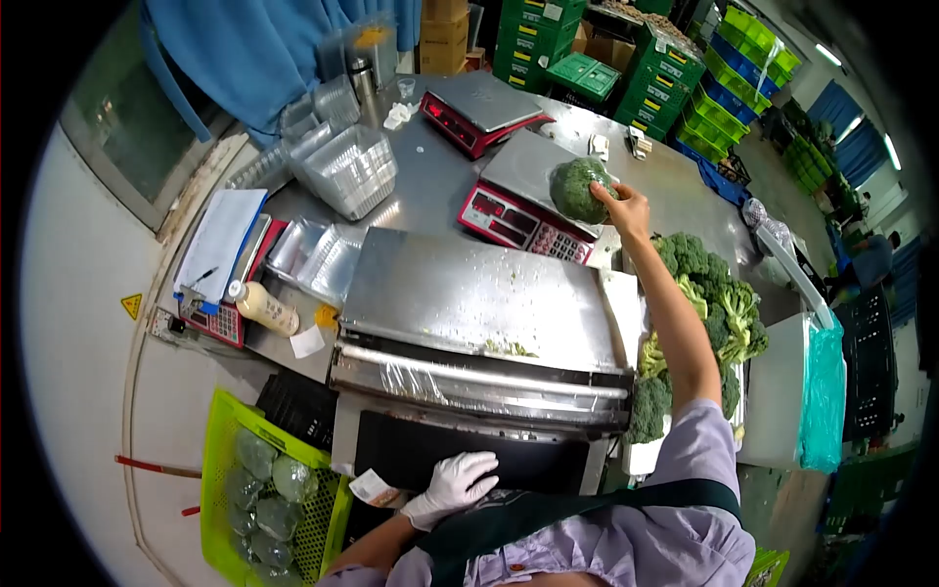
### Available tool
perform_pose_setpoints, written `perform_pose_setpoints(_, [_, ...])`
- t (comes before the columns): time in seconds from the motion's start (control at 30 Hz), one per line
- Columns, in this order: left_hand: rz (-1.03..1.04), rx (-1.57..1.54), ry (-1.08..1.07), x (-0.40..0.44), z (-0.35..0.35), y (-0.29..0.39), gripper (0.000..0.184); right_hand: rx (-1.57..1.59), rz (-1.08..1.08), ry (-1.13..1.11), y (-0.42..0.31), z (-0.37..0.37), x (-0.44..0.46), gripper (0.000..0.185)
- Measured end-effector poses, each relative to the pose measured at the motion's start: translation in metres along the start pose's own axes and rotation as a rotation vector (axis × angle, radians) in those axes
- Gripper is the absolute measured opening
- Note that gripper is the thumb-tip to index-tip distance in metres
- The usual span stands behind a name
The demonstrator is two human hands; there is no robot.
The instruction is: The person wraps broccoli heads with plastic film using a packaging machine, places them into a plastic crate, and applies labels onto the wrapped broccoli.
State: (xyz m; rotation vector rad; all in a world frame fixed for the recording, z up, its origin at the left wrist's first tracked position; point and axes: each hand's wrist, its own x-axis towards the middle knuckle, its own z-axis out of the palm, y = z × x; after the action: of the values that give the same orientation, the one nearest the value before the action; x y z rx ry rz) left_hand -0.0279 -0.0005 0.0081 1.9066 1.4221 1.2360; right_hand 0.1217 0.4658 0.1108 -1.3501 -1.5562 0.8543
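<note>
My bare right hand (623,207) holds a round green broccoli head (579,190), which looks film-wrapped, over the right part of a red scale (509,217) with a steel plate. My left hand (453,489), in a white glove, lies at the front edge of the wrapping machine (474,303), near its black pad (528,468). Its fingers are loosely bent, and nothing shows in them. A film roll (479,383) runs across the machine. Loose broccoli (719,303) is piled to the right.
A yellow-green crate (217,489) of wrapped broccoli stands lower left. Clear plastic trays (347,166), a bottle (264,307) and a clipboard (220,245) are on the left. A second red scale (479,110) sits farther back. Green crates (660,83) are stacked behind the table.
</note>
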Motion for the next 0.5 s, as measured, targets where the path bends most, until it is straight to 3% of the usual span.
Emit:
perform_pose_setpoints(0.03, [0.052,0.075,0.003,-0.001,0.001,-0.004,0.023,0.001,-0.009,0.005,0.013,0.006,0.017,0.070])
perform_pose_setpoints(0.1, [-0.083,-0.021,0.001,0.003,0.001,-0.001,0.022,-0.360,-0.193,0.147,0.065,0.017,0.057,0.071])
perform_pose_setpoints(0.23, [-0.051,0.053,-0.019,0.001,0.003,-0.006,0.022,-0.354,0.116,-0.044,0.054,0.011,0.051,0.086])
perform_pose_setpoints(0.5, [-0.053,0.027,-0.003,0.006,0.002,-0.006,0.022,-0.495,-0.067,-0.041,0.052,-0.014,0.064,0.103])
